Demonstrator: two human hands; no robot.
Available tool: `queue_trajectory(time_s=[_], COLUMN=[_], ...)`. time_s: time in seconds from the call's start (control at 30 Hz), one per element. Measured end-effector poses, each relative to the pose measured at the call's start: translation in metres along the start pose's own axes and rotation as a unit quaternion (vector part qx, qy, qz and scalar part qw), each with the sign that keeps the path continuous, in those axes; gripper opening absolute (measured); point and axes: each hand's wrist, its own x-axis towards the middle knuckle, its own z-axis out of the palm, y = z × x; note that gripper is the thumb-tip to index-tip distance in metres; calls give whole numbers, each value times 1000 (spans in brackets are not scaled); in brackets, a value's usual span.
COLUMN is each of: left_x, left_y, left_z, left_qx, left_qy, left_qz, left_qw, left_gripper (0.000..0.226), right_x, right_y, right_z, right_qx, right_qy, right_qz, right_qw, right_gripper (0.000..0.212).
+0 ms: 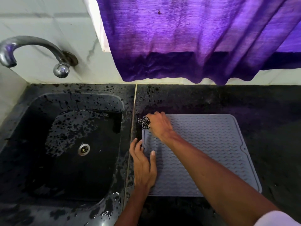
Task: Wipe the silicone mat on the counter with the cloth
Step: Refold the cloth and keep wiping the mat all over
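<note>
My right hand [160, 123] grips the cloth [144, 122] at the far-left corner of the mat [211, 144] — which stretches away rightward — left hand [143, 165] flat, pinning its near-left edge.

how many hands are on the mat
2. The left hand rests flat on the near-left edge of the mat; the right hand grips the checkered cloth at the far-left corner. No others in view.
</note>
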Motion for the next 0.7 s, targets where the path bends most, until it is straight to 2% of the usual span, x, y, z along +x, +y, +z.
queue_trajectory(time_s=[0.13,0.23,0.33,0.4,0.53,0.63,0.7], left_x=[5,9,15,19,30,40,45], left_y=[0,-5,-4,0,5,8,9], left_z=[0,-5,-14,-20,-29,-35,-40], left_qx=[-54,-124,-171,-213,-291,-286,-198], left_qy=[-20,-35,-38,-29,22,14,-38], left_qz=[-29,-68,-67,-97,-169,-177,-144], left_qw=[998,989,982,972,941,942,969], left_gripper=[52,64,56,55,41,23,35], right_x=[-10,-23,-34,-37,-54,-75,-88], right_y=[-5,-8,-6,-4,-6,-10,-9], right_z=[2,7,4,0,8,17,21], right_qx=[11,21,57,89,92,97,122], right_qy=[-3,-40,-95,-118,-81,-45,-36], right_qz=[-23,-30,-21,-3,8,15,15], right_qw=[1000,999,994,989,992,994,992], right_gripper=[28,20,15,11,15,25,28])
